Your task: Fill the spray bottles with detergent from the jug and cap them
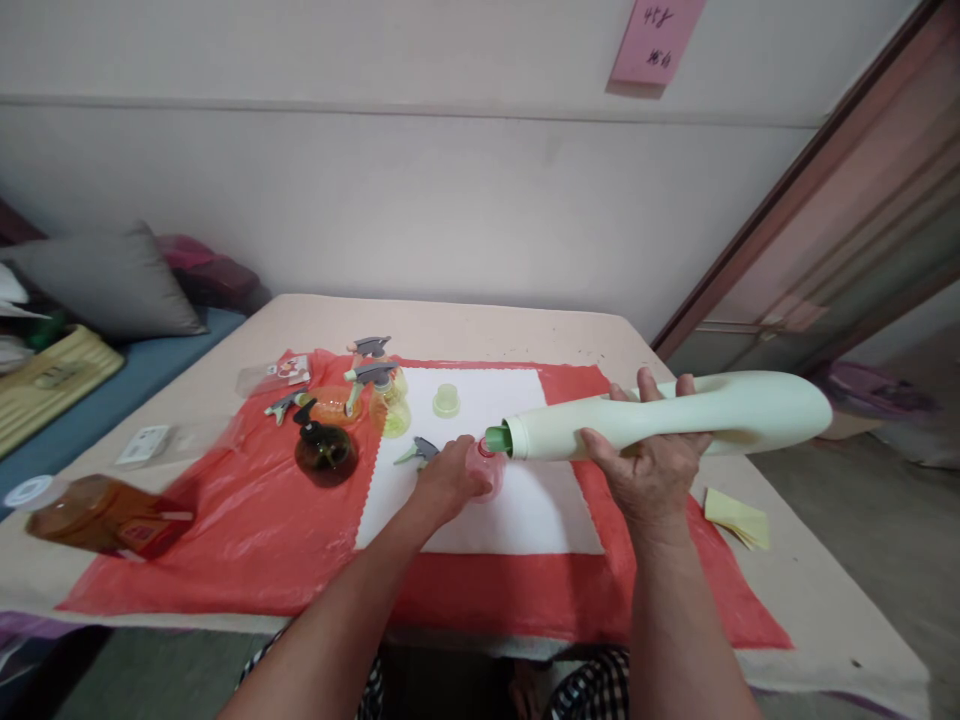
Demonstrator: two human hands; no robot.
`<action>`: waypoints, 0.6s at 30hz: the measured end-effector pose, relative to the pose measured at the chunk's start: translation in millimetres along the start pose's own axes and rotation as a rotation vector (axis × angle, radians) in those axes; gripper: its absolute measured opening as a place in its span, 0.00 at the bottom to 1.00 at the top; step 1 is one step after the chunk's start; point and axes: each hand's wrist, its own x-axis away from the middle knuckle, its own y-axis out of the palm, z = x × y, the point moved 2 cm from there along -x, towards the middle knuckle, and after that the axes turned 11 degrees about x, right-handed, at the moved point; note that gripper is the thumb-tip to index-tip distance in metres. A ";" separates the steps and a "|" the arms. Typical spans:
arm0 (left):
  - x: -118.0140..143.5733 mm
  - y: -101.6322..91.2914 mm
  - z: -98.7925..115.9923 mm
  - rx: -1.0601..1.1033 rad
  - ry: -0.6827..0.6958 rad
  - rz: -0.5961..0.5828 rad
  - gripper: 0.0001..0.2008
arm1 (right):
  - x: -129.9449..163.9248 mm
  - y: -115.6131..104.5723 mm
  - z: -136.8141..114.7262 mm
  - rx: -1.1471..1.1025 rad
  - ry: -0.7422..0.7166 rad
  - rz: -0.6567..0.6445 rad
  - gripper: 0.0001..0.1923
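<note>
Right hand (651, 462): closed round the waist of a large pale-green bottle (675, 412), smooth plastic, long and curved, held on its side above the table (810, 590); its green spout (497, 438) points left.

Left hand (448, 482): wrapped about a small pink translucent bottle (486, 470) standing on the white cloth (517, 500), its mouth just at the spout.

White cloth: rectangular, pinked left edge, lying on crinkled red plastic sheet (247, 540). Open cloth nearer the person.

Left of the hands, near: grey trigger sprayer (420, 452); round dark-brown bottle (325, 450); yellow spray bottle (390, 400); orange bottle (334, 405). Pale-green cap (446, 400) beyond.

Left table edge: amber bottle (105, 515) on its side. Right edge: yellow paper pad (739, 518), well apart.
</note>
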 end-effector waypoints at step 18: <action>0.0 -0.2 -0.5 0.016 0.002 -0.009 0.22 | -1.0 -1.0 -0.4 0.040 -0.020 0.031 0.29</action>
